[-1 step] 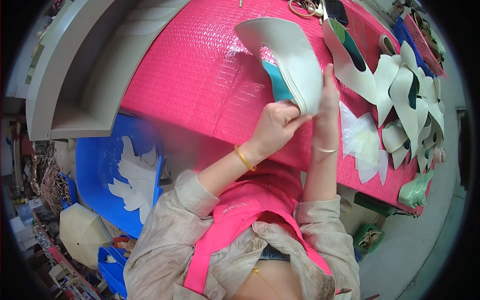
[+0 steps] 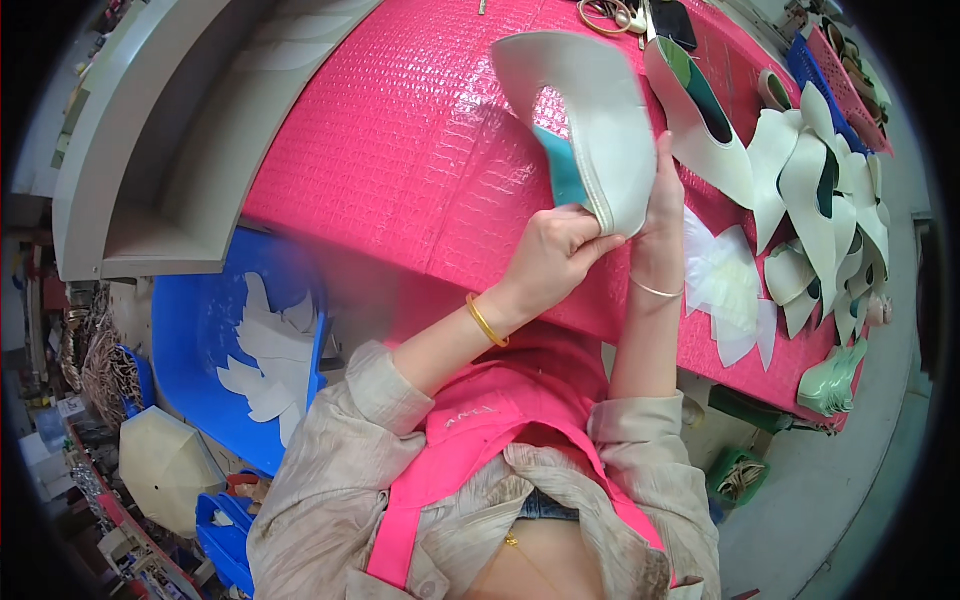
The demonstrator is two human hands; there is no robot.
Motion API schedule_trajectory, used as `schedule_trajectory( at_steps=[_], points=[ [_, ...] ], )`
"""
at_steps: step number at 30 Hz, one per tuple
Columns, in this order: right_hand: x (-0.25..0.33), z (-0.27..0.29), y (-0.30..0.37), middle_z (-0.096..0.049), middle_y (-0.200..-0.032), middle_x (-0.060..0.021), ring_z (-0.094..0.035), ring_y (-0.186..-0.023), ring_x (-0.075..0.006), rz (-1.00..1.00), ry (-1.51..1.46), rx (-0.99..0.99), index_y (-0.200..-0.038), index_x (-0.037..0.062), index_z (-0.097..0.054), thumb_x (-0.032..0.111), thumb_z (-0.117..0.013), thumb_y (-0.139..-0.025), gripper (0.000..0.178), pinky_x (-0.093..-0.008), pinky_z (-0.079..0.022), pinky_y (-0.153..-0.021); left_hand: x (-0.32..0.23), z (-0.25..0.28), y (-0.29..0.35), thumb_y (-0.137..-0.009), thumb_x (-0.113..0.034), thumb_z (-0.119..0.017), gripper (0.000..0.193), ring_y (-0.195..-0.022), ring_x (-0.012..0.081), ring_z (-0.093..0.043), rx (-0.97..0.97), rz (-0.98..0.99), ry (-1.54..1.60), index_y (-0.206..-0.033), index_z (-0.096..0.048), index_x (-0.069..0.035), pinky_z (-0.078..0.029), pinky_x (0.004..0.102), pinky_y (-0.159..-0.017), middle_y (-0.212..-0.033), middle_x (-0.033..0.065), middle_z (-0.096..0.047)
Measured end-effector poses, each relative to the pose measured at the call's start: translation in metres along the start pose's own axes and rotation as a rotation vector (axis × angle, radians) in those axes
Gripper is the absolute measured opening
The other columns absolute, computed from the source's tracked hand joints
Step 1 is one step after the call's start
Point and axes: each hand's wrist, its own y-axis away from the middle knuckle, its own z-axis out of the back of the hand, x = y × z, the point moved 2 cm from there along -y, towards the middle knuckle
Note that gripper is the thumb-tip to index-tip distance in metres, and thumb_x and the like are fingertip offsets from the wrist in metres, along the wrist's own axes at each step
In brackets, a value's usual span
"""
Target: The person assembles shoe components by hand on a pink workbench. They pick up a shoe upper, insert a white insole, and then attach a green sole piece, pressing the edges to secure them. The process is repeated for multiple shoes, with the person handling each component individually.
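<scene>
A white shoe upper (image 2: 612,125) with a teal lining is held up over the pink table covering (image 2: 400,150), its open toe end pointing away from me. My left hand (image 2: 550,250) is closed on the near heel end, thumb and fingers pinching its edge. Along the upper's right side lies my right hand (image 2: 662,215), cupped against it with the palm turned in; its fingers are partly hidden behind the upper. Just to the right rests another white shoe upper (image 2: 715,150) with a green lining.
White uppers (image 2: 815,190) are heaped at the right, near thin translucent sheets (image 2: 735,285) and pale green pieces (image 2: 835,380). Scissors (image 2: 605,15) lie at the far edge. A grey machine housing (image 2: 130,190) stands left, above a blue bin (image 2: 190,350) of white cut pieces.
The shoe upper has shifted slightly right and turned a little. My right hand, blurred before, has moved slightly right and shows more clearly against its side. My left hand keeps its pinch.
</scene>
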Motion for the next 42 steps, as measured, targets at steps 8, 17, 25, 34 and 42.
schedule_trajectory(
  at_steps=[8,17,25,34,42],
  points=[
    [0.015,-0.018,0.037,-0.053,-0.113,-0.0083,-0.048,-0.106,-0.0137,0.019,0.12,0.632,-0.119,-0.0028,-0.044,0.01,-0.061,-0.08,0.044,-0.0284,-0.036,-0.093,0.005,0.058,-0.011,-0.083,-0.011,-0.059,0.029,-0.084,0.0121,-0.059,-0.018,0.285,0.751,-0.105,-0.055,0.007,-0.048,0.0247,-0.077,-0.097,0.0092,-0.061],
    [-0.002,-0.046,0.026,-0.063,-0.083,-0.0059,-0.058,-0.075,-0.0098,0.314,0.432,0.499,-0.091,-0.0042,-0.061,0.004,-0.066,-0.074,0.019,-0.0232,-0.048,-0.067,0.014,0.084,-0.026,-0.078,-0.005,-0.061,0.026,-0.07,0.0145,-0.061,-0.116,0.087,-0.277,-0.101,-0.057,0.006,-0.05,0.0295,-0.063,-0.083,0.0074,-0.064],
    [-0.05,-0.093,0.018,-0.057,-0.085,-0.0201,-0.058,-0.076,-0.0355,0.902,0.686,0.285,-0.089,-0.0011,-0.059,0.002,-0.063,-0.069,0.021,-0.0406,-0.047,-0.062,0.047,0.06,-0.024,-0.074,-0.033,-0.068,0.104,-0.126,0.0388,-0.023,-0.562,0.196,0.015,-0.133,0.006,0.009,-0.03,0.0428,-0.097,-0.131,0.0327,-0.023],
    [0.029,-0.089,-0.018,-0.056,-0.083,-0.0191,-0.056,-0.071,-0.025,1.376,1.157,-0.287,-0.081,0.002,-0.057,0.026,-0.066,-0.075,0.027,-0.0323,-0.042,-0.06,0.083,0.132,-0.039,-0.09,-0.03,-0.044,0.048,-0.083,0.0386,-0.053,-0.557,0.364,-0.484,-0.123,-0.039,0.004,-0.043,0.0419,-0.075,-0.096,0.0256,-0.05],
    [0.003,-0.097,-0.019,-0.053,-0.06,-0.0007,-0.047,-0.051,-0.0083,0.032,0.269,0.426,-0.076,0.004,-0.058,0.041,-0.049,-0.087,0.04,-0.0234,-0.037,-0.045,-0.031,0.122,-0.027,-0.09,-0.051,-0.028,0.067,-0.101,0.0266,-0.055,-0.306,0.306,1.412,-0.117,-0.046,0.007,-0.042,0.0379,-0.088,-0.11,0.018,-0.057]
  ],
)
